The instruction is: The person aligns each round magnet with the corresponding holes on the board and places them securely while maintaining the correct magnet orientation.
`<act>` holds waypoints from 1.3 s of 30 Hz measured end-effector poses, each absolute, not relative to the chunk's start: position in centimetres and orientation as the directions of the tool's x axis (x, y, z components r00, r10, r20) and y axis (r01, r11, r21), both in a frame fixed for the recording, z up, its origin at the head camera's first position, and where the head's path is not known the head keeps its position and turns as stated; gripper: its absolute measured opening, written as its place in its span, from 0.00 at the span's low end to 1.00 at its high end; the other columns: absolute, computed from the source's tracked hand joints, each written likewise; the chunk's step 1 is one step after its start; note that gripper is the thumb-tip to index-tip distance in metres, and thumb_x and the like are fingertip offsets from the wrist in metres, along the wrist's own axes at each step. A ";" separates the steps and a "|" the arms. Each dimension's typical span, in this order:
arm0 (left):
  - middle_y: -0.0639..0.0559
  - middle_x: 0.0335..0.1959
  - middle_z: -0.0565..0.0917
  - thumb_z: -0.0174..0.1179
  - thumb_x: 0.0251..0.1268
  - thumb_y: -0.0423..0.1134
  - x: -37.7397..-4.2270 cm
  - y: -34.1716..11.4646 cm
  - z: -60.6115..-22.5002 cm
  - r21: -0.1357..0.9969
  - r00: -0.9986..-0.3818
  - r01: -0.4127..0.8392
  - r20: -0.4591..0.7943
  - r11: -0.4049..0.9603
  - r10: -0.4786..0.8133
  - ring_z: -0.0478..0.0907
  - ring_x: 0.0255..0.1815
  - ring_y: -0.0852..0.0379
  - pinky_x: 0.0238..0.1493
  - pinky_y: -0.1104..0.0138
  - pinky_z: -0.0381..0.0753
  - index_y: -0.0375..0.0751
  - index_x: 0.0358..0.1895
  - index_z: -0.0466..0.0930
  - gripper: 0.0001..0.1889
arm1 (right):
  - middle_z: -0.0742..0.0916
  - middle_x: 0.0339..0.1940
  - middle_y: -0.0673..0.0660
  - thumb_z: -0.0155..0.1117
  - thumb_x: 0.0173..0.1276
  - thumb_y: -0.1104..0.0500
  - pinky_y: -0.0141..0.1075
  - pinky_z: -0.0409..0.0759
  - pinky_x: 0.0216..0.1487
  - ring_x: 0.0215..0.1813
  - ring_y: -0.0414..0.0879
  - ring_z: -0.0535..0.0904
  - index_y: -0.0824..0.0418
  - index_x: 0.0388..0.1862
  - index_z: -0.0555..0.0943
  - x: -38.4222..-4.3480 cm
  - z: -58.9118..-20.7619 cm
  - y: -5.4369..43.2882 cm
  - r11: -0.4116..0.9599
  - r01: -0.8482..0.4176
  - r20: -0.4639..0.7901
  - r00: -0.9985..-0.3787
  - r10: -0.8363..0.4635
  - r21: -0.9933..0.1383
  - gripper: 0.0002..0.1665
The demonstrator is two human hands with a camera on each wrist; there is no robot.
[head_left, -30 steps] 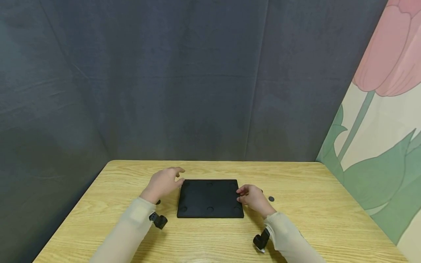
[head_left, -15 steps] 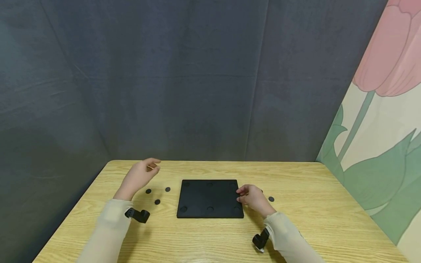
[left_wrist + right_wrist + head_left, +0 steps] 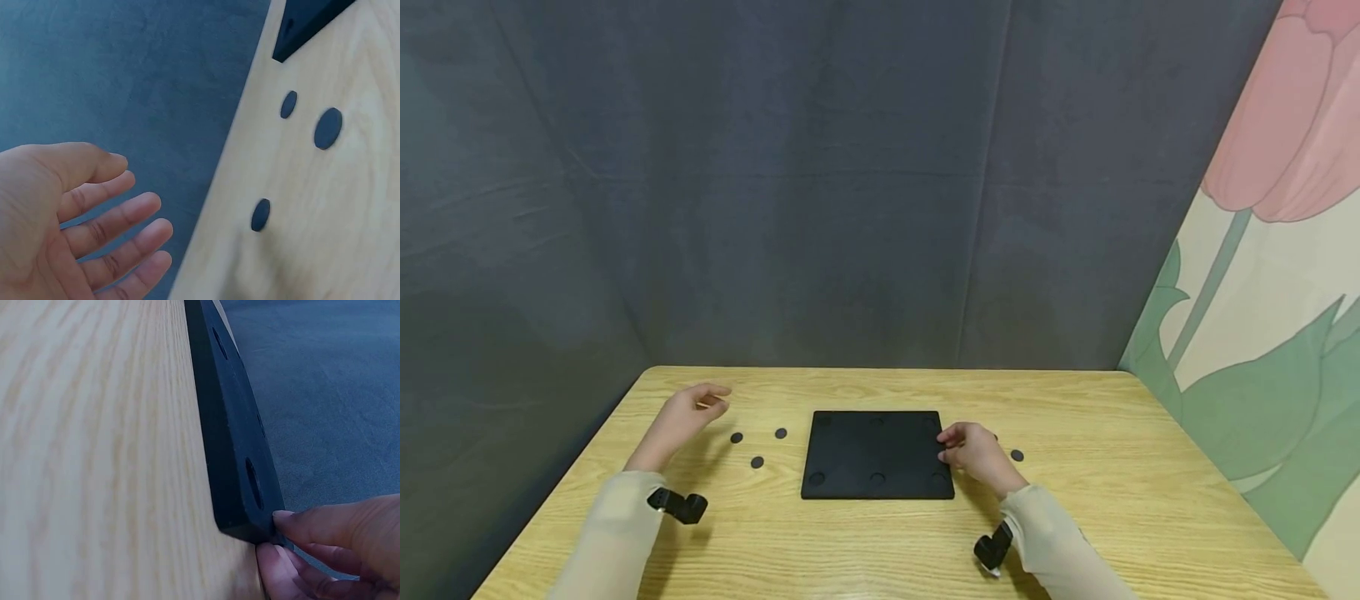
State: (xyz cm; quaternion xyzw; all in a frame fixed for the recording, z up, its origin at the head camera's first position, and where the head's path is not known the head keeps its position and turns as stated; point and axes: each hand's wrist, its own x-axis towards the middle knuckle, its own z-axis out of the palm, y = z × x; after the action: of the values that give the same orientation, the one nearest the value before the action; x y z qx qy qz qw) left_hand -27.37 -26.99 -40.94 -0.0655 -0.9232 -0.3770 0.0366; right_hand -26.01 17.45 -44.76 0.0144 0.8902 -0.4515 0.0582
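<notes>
A flat black rectangular board [image 3: 877, 450] with several round recesses lies on the table. My right hand [image 3: 979, 456] is at its right edge, thumb and fingertips pinching the rim close to a corner [image 3: 250, 528]. My left hand [image 3: 681, 421] hovers over the table's left side, its fingers loosely bent around nothing. Three small dark discs lie between that hand and the board: one disc [image 3: 737, 437] nearest the hand, a second disc [image 3: 781, 433] closer to the board, and a third disc [image 3: 757, 462] nearer me.
Right of my right hand lies another dark disc [image 3: 1017, 455]; one more is mostly hidden behind that hand. The wooden table [image 3: 865, 550] ends at a dark grey curtain [image 3: 820, 208]. A flower-patterned panel [image 3: 1262, 350] borders the right side.
My left hand has moved left, away from the board, uncovering the three discs on that side. My right hand has stayed at the board's right edge.
</notes>
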 end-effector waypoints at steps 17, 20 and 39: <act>0.38 0.49 0.78 0.55 0.70 0.39 -28.1 -27.3 -44.2 0.783 -0.995 0.014 -0.051 0.622 0.086 0.75 0.37 0.50 0.36 0.62 0.75 0.31 0.61 0.73 0.21 | 0.81 0.35 0.58 0.67 0.58 0.72 0.35 0.77 0.30 0.29 0.45 0.76 0.66 0.42 0.81 -26.0 -44.6 17.5 0.592 0.066 -0.108 -0.993 -0.036 -0.803 0.12; 0.37 0.51 0.79 0.55 0.70 0.40 -28.1 -27.3 -44.6 0.772 -0.994 0.015 -0.055 0.636 0.090 0.75 0.39 0.50 0.36 0.63 0.73 0.32 0.61 0.73 0.21 | 0.81 0.36 0.59 0.67 0.59 0.72 0.35 0.77 0.29 0.29 0.45 0.76 0.67 0.42 0.81 -25.9 -44.6 17.5 0.589 0.066 -0.110 -0.993 -0.039 -0.805 0.12; 0.45 0.42 0.81 0.62 0.65 0.41 -28.8 -27.5 -46.2 0.758 -0.989 -0.001 -0.096 0.653 0.111 0.76 0.40 0.53 0.38 0.63 0.72 0.32 0.54 0.77 0.19 | 0.81 0.35 0.59 0.67 0.58 0.72 0.36 0.78 0.29 0.29 0.45 0.76 0.68 0.42 0.81 -25.8 -44.6 17.5 0.572 0.064 -0.105 -0.994 -0.040 -0.817 0.12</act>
State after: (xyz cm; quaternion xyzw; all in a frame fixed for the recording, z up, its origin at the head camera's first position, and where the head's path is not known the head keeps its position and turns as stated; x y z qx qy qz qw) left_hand -28.77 -27.46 -46.21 -0.0304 -0.9065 -0.4157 -0.0669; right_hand -25.75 17.54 -44.58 0.0068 0.8849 -0.4623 0.0559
